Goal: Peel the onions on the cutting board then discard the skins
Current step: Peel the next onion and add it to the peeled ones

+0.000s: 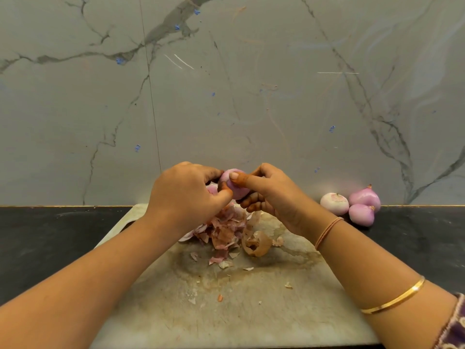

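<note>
- The grey veined marble wall (226, 96) fills the upper half of my view.
- The black counter (50, 243) runs along its foot; its near edge is cut off by the frame.
- The stained cutting board (251, 311) lies on the counter under my forearms, which cover its side edges.
- My left hand (186, 195) and right hand (274, 195) meet above the far end of the board, both curled around one onion, with my thumbs pressed on its near face.
- A heap of skins (226, 230) lies on the board right under my hands, and loose flakes are scattered toward me.
- Three peeled onions (352, 205) sit touching one another on the counter to the right, off the board, and two of them have their pointed tips up.
- The onion (235, 187) in my grip is pale purple and held in the air; its long axis seems to slant from upper left to lower right. My fingers hide both ends, so I cannot tell which way tip or root points.
- A pink patch shows behind my left fingers, too hidden to make out.
</note>
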Demonstrator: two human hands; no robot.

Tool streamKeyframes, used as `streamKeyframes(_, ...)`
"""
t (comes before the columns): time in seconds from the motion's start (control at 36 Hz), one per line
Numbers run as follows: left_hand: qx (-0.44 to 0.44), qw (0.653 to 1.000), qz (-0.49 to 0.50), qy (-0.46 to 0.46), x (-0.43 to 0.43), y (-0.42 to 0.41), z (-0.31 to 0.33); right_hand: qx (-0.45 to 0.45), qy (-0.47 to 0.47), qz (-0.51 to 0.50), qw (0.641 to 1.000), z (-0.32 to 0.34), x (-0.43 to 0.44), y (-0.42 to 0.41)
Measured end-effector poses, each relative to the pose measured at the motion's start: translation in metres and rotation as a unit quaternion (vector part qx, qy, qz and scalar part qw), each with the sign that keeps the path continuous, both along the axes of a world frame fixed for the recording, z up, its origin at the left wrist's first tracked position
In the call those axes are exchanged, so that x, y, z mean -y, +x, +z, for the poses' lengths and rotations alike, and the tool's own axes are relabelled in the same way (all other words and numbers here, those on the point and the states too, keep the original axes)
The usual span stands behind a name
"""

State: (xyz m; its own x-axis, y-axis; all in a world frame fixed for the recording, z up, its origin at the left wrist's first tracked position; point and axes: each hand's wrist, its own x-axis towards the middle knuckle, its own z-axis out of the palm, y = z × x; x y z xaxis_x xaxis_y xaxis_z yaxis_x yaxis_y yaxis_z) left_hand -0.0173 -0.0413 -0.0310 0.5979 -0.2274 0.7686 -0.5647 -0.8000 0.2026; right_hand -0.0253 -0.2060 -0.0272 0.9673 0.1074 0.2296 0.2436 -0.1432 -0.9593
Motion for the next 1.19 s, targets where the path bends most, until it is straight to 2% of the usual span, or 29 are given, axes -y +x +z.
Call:
streamKeyframes(0.22, 0.037, 0.999, 0.022, 0.032, -0.001, 0.004, -0.002, 0.016, -0.027, -0.012, 0.999, 0.000, -0.001, 0.000)
streamKeyframes(0.36, 0.032, 0.999, 0.017, 0.014, -0.001, 0.004, -0.001, 0.003, -0.015, -0.011, 1.000, 0.001, 0.000, -0.001)
streamKeyframes(0.56, -0.086, 0.992, 0.011, -0.097, -0.002, 0.004, 0.000, -0.003, -0.005, -0.022, 1.000, 0.000, -0.001, 0.000)
streamKeyframes(0.72, -0.146, 0.983, 0.065, -0.088, -0.009, 0.011, 0.002, -0.001, -0.002, -0.016, 1.000, 0.001, 0.000, 0.000)
streamKeyframes(0.86, -0.147, 0.982, 0.099, -0.066, -0.010, 0.012, 0.002, -0.022, 0.011, 0.004, 1.000, 0.001, 0.000, -0.001)
streamKeyframes(1.0, -0.162, 0.978, 0.118, -0.061, -0.012, 0.013, 0.003, -0.067, 0.069, 0.041, 0.995, 0.003, 0.002, 0.000)
streamKeyframes(1.19, -0.169, 0.976, 0.130, -0.051, -0.012, 0.012, 0.004, -0.091, 0.130, 0.041, 0.986, 0.004, 0.002, 0.002)
